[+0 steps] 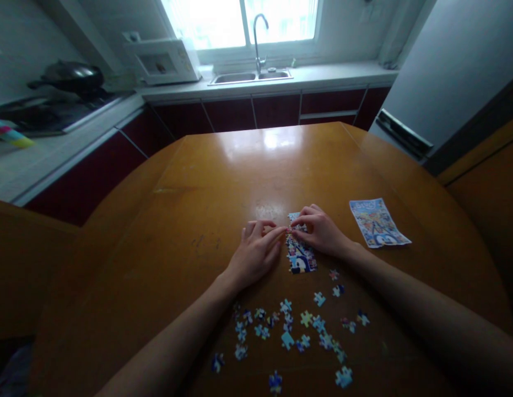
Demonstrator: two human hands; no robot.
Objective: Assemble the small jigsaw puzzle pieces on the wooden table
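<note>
A partly joined jigsaw puzzle (pixel 302 261) lies flat on the table as a narrow upright strip, with a dark blue and white figure at its near end. My left hand (pixel 256 251) comes in from the left, its thumb and forefinger closed at the strip's left edge on what looks like a small reddish puzzle piece (pixel 289 230). Over the strip's upper part rests my right hand (pixel 320 230), thumb and forefinger bent to the same spot and touching the piece. The fingers partly hide the piece and the strip's middle. Several loose puzzle pieces (pixel 287 340) are scattered nearer me.
A creased picture sheet (pixel 379 223) lies right of my right hand. The brown wooden table (pixel 198 193) has rounded sides. Beyond it stand a counter with a sink (pixel 252 77), a white microwave (pixel 165 62), a wok (pixel 72 76) on the stove and a fridge (pixel 450 71) at right.
</note>
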